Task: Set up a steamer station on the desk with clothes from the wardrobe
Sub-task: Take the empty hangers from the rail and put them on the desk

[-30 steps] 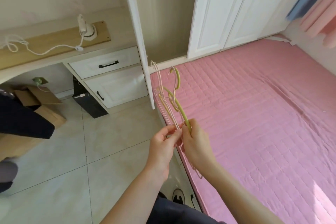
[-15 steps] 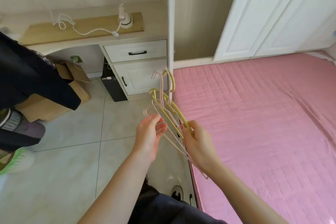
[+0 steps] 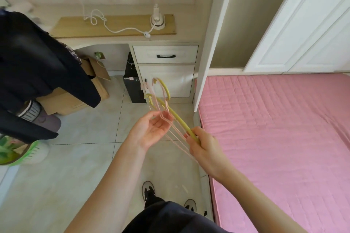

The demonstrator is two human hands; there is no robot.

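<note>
My right hand (image 3: 205,146) grips a bunch of thin clothes hangers (image 3: 166,108), yellow-green and pale pink, with their hooks pointing up toward the desk. My left hand (image 3: 151,129) is palm-up beside them, its fingertips touching the pink wires. A white handheld steamer (image 3: 157,18) stands upright on the wooden desk top (image 3: 117,24), its white cord (image 3: 106,22) looping left to a wall socket. Dark clothes (image 3: 37,66) hang at the left edge. White wardrobe doors (image 3: 295,30) stand at the back right.
An open white door edge (image 3: 210,43) rises between desk and pink bed (image 3: 274,138). Under the desk are drawers (image 3: 165,56), a black box (image 3: 132,89) and a cardboard box (image 3: 75,96). A green basket (image 3: 17,153) sits on the tiled floor at left.
The view has swung left, bringing the desk and steamer toward the centre. My left hand has loosened from a pinch on the hangers to a palm-up touch; the right hand keeps its grip.
</note>
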